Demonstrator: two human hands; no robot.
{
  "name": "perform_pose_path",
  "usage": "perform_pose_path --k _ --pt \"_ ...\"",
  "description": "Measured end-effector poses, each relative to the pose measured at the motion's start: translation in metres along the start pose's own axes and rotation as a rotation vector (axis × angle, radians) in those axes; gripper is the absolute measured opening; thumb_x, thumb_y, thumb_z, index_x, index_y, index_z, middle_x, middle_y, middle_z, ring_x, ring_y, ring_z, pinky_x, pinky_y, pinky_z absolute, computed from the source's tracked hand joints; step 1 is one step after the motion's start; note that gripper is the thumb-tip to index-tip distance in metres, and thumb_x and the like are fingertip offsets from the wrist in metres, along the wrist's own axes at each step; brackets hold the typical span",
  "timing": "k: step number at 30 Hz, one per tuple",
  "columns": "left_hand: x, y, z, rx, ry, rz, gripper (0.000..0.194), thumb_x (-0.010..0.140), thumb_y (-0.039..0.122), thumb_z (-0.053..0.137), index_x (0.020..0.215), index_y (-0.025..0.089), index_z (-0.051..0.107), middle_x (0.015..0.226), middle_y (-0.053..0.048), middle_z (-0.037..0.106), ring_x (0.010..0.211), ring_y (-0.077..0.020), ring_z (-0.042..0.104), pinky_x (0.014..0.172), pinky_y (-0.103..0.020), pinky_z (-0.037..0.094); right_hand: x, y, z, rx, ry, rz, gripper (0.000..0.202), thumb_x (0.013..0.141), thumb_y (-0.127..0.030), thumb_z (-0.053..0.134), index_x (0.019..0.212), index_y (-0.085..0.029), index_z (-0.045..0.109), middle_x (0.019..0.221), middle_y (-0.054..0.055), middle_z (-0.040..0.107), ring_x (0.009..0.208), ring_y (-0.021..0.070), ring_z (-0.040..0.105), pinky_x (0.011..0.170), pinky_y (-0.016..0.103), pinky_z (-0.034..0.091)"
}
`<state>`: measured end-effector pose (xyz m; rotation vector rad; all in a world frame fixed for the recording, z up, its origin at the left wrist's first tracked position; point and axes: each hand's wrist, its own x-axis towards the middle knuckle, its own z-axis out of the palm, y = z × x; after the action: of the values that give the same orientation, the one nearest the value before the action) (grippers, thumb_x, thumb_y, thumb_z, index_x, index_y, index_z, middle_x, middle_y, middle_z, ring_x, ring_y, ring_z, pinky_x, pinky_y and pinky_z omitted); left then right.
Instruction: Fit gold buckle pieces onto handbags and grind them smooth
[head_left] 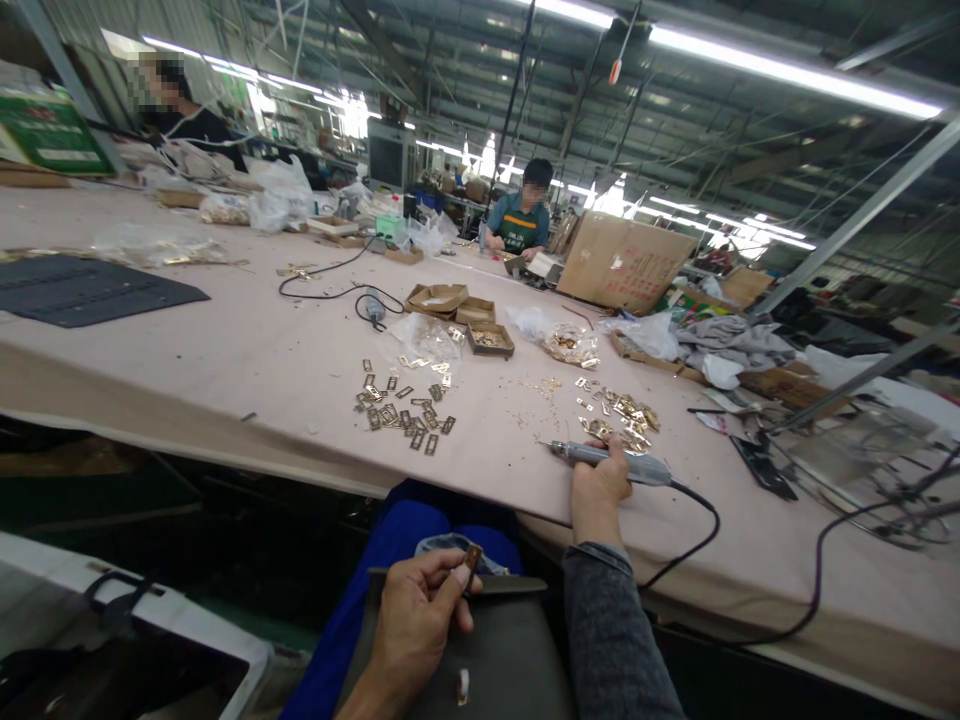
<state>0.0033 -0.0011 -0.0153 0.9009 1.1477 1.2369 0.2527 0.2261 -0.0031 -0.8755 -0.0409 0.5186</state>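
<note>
The left hand (416, 610), below the worktop (285, 360)'s near edge, has thumb and fingers pinched on a small brass-coloured piece (472, 560), its long axis close to upright, the top end tilted slightly right. Just inside that edge, the right hand (598, 485) is curled round a grey corded tool (649, 468); its long axis runs roughly along the near edge, tip towards the worktop's left end, cord leaving at the right and dropping over the near edge. Beyond lie 2 loose piles, dark rectangular plates (412, 412) on the left and shiny gold-coloured pieces (630, 418) on the right. Farther in, a shallow box (493, 352) holds many tiny gold-coloured parts; right of it, a clear bag (574, 345) contains larger metal pieces. Behind the box stand 2 open cardboard trays (439, 300), contents unclear. Near the far edge sits a co-worker (517, 222).
</note>
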Motion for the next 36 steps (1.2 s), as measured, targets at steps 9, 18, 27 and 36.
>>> perform_pose_path --k 9,18,27,36 --pt "0.001 0.000 0.001 0.016 0.005 0.002 0.039 0.082 0.047 0.076 0.093 0.010 0.076 0.081 -0.013 0.075 0.045 -0.0137 0.061 0.048 -0.021 0.043 -0.003 0.003 0.000 0.057 0.005 0.013 0.044 0.068 -0.019 0.080 0.087 -0.025 0.040 0.081 -0.005 0.066 0.060 0.0123 0.064 0.045 0.025 0.058" --pt "-0.001 0.001 0.001 0.022 0.014 0.016 0.038 0.082 0.046 0.076 0.092 0.010 0.076 0.080 -0.013 0.075 0.045 -0.0136 0.062 0.048 -0.021 0.043 -0.002 -0.006 -0.008 0.102 -0.037 0.052 0.034 0.072 -0.014 0.079 0.086 -0.022 0.048 0.081 -0.004 0.064 0.060 0.0111 0.060 0.050 0.025 0.059" --pt "0.000 -0.002 0.002 0.001 0.010 0.014 0.040 0.081 0.048 0.077 0.092 0.009 0.075 0.080 -0.014 0.075 0.045 -0.0137 0.061 0.047 -0.021 0.043 0.004 -0.012 -0.018 0.101 -0.066 0.039 0.031 0.075 -0.020 0.079 0.083 -0.022 0.048 0.076 -0.005 0.060 0.058 0.0111 0.058 0.055 0.027 0.060" --pt "0.000 -0.001 0.000 0.007 -0.005 0.013 0.042 0.082 0.049 0.075 0.093 0.008 0.074 0.081 -0.014 0.075 0.046 -0.0137 0.061 0.048 -0.021 0.043 0.004 -0.013 -0.019 0.107 -0.094 0.040 0.033 0.076 -0.023 0.079 0.085 -0.022 0.048 0.080 -0.005 0.061 0.058 0.0108 0.058 0.054 0.028 0.060"
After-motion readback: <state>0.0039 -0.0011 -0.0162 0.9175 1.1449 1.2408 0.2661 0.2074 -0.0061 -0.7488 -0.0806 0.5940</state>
